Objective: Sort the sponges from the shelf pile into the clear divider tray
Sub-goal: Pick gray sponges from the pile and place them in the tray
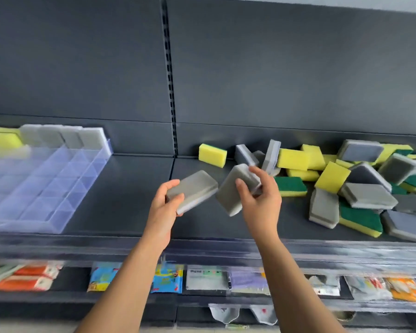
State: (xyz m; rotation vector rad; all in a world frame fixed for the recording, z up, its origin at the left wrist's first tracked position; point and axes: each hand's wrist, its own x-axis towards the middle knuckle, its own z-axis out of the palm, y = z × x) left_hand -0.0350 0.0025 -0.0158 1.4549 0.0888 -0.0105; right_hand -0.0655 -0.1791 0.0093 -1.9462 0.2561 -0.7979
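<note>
Forearms (120,284) rise from the near edge, crossing over packets (163,280) on the lower shelf.

At far left on the shelf (120,195) sits the clear divider tray (58,228). Its far row holds yellow sponges (3,138) and grey sponges (65,137) standing on edge. The near compartments appear unfilled, though blur limits certainty.

The left hand (165,200) pinches one grey sponge (192,191) by its near-left end, thumb on the broad face. This sponge is lifted above the shelf, its long axis running near-left to far-right.

The right hand (259,200) grips a second grey sponge (233,191), fingers curled round its right edge. This one stands nearly upright, tipped slightly right, with its broad face toward the camera.

Judgement: both sponges are held clear of the shelf midway between pile and tray. One in each hand would let two of a kind go across together.

The loose pile (346,179) lies at right, mixing grey and yellow-green sponges at all angles.
</note>
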